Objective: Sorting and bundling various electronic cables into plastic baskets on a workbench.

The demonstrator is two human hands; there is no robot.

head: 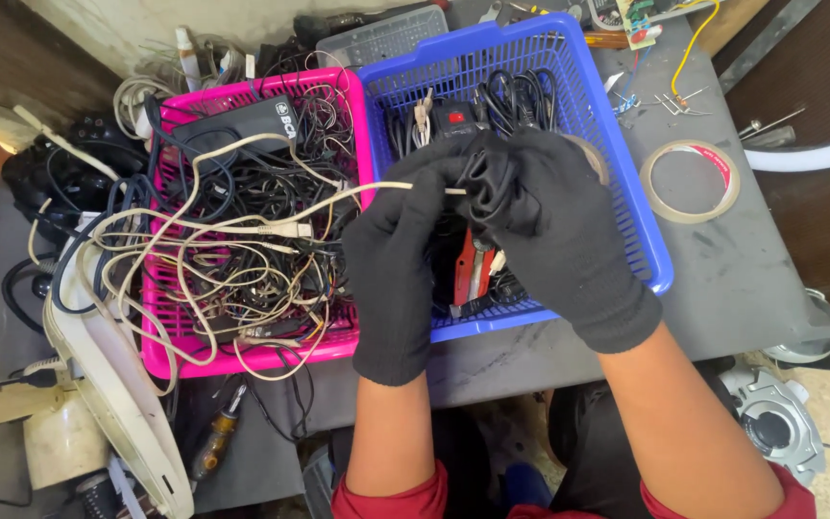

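Cable [377, 188], a thin cream one, runs taut from your left hand [398, 259] back into the tangle on that side, and your fingers there are closed around its end. Your right hand [554, 226] is clamped on a bundle of black cord [488, 187] just beside that end, both hands hovering over the blue basket [626, 192]. Keep the cream line under light tension and feed it slowly, since it likely snags among the other wires in the pink basket [170, 360] to your left. A black adapter [242, 120] with a white label lies at that basket's far corner. Beyond your right hand, a ring of tape [660, 192] with a red-printed core rests on the grey table [751, 279].
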